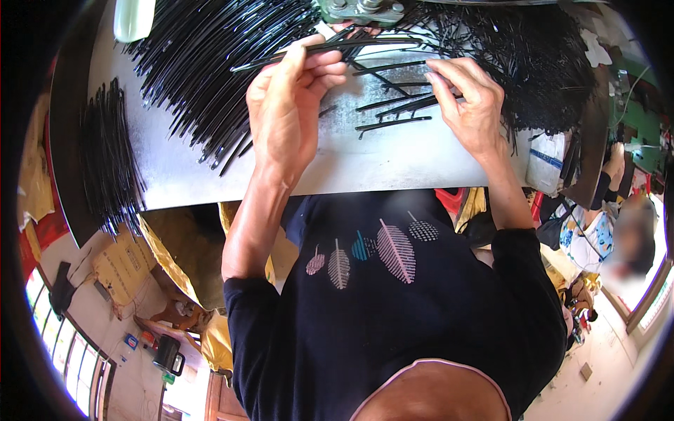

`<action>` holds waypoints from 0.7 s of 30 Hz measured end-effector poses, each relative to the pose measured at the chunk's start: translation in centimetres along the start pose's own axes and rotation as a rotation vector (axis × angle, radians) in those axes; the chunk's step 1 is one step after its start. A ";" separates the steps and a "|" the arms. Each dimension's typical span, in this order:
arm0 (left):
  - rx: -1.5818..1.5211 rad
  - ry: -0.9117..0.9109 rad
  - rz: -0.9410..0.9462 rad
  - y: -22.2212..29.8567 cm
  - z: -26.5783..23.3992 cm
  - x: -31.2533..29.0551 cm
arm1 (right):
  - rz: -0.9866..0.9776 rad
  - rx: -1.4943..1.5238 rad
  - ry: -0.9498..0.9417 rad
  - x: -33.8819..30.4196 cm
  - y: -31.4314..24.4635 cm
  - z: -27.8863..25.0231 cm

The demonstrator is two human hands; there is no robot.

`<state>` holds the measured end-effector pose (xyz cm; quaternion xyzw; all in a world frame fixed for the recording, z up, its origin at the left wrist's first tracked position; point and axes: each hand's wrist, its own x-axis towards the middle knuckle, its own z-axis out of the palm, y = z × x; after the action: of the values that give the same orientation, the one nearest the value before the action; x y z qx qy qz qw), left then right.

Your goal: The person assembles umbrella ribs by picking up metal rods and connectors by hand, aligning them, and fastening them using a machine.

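I lose part of the black strips (382, 43) behind the thumb of the left hand (289, 98); along the far edge of the bench (393, 168), my view crops a metal fixture (368, 8).

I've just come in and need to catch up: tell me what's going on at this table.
A person's left hand holds at least one long black strip. The right hand is at the end of another strip, its grip unclear. More strips lie on the pale table: a large pile at left, a tangled heap at right.

Thin black rods (217, 77): glossy, plastic-looking. Flat pale-grey tabletop (393, 165): metal-looking, smooth toward near edge. Dark short-sleeved shirt (421, 316): matt cloth.
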<state>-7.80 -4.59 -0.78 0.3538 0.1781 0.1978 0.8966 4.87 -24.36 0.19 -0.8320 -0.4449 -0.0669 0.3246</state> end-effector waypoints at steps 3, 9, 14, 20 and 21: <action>0.081 0.061 0.051 0.0 0.5 -0.4 | -0.018 -0.058 0.040 0.0 1.4 -0.3; 0.273 0.111 0.214 -0.5 0.6 -1.1 | -0.167 -0.118 0.020 1.7 2.5 -0.1; 0.249 0.101 0.142 0.0 -0.1 -1.2 | -0.304 -0.390 -0.274 4.2 0.9 0.1; 0.174 0.133 0.056 0.8 -0.7 -1.5 | -0.336 -0.339 -0.325 4.8 2.2 0.2; 0.173 0.144 0.065 0.9 -0.8 -1.4 | -0.341 -0.293 -0.253 4.8 2.2 0.2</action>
<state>-9.61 -4.20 -0.47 0.4203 0.2468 0.2355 0.8408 9.46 -21.78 0.89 -0.7849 -0.6014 -0.0796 0.1264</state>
